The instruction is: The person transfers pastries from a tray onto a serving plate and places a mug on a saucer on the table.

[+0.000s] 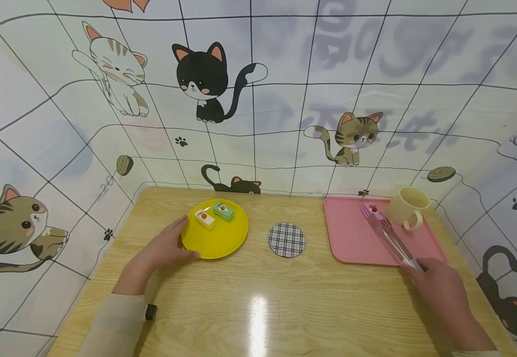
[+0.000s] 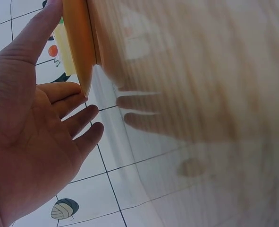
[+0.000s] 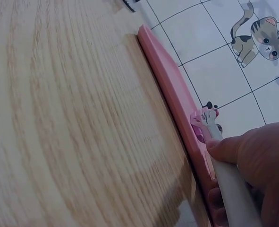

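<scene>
My left hand (image 1: 164, 250) rests against the left side of a yellow plate (image 1: 218, 245), thumb and fingers spread along its rim. On that plate lie a pale yellow toy cake slice (image 1: 204, 219) and a green one (image 1: 224, 211), side by side. At the right, my right hand (image 1: 441, 287) grips tongs (image 1: 394, 240) by their pale handle end. The far tips of the tongs are at a pink-purple toy cake slice (image 1: 372, 209) on a pink tray (image 1: 352, 238). In the right wrist view the tips overlap this slice (image 3: 200, 118).
A cream mug (image 1: 407, 204) stands on the tray's back right part, close beside the tongs. Between plate and tray lies a round checked coaster (image 1: 286, 240). Cat-patterned walls (image 1: 280, 109) border the wooden table (image 1: 294, 307) at the back and sides.
</scene>
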`<state>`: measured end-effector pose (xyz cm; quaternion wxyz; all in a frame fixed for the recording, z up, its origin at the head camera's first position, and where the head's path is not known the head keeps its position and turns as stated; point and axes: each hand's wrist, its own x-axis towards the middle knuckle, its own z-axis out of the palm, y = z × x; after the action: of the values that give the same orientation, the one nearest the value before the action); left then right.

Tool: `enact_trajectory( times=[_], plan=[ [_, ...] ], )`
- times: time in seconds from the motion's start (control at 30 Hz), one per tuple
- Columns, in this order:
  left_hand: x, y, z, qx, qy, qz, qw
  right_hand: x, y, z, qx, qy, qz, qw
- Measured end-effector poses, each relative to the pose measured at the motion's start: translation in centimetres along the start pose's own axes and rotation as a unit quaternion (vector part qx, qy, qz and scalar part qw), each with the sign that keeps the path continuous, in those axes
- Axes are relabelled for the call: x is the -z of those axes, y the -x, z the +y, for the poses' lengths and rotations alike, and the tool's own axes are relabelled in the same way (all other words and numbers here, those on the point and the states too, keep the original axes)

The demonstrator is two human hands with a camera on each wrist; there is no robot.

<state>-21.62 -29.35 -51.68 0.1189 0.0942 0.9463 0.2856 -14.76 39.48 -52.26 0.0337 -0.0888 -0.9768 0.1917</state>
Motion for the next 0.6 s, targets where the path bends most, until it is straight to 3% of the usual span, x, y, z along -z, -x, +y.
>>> enact_trajectory(
  times=[0.6],
  plan=[
    [-0.1,0.0,-0.2,0.000,-0.003,0.003,1.0000,-1.0,1.0,-1.2,0.085,-0.025,0.089,0.992]
  ],
)
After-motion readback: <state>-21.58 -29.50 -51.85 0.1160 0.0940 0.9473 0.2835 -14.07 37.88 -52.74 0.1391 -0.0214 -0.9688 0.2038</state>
